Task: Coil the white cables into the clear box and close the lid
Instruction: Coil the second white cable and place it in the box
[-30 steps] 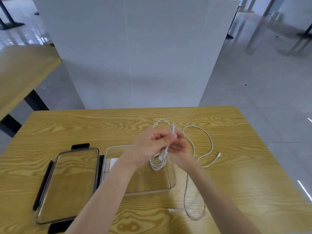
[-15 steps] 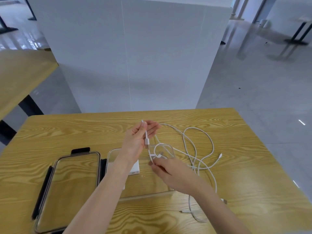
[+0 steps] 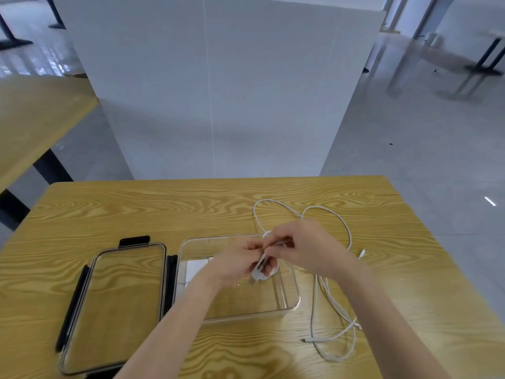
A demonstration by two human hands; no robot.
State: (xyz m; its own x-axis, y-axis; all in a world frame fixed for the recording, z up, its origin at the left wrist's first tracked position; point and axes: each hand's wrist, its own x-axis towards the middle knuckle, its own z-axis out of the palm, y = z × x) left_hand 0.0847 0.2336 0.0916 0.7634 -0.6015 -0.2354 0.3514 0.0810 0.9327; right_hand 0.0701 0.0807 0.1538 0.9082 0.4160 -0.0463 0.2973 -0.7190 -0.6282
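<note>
Winding, I am pinching a small coil (image 3: 264, 266) in the left hand (image 3: 240, 262) over the clear box (image 3: 292, 305) while the right hand (image 3: 306, 248) is apparently gripping the white cable (image 3: 332, 299), whose slack on the table (image 3: 191, 209) needs feeding next.

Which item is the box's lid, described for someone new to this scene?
On the wooden table, look left of the clear box that sits under the hands. The lid lies flat beside it, apart from the white cables. Unlike the box, it is a flat clear panel edged with black latches.

Wooden table (image 3: 114, 214): lid (image 3: 114, 307), box (image 3: 289, 305), cables (image 3: 332, 302).
</note>
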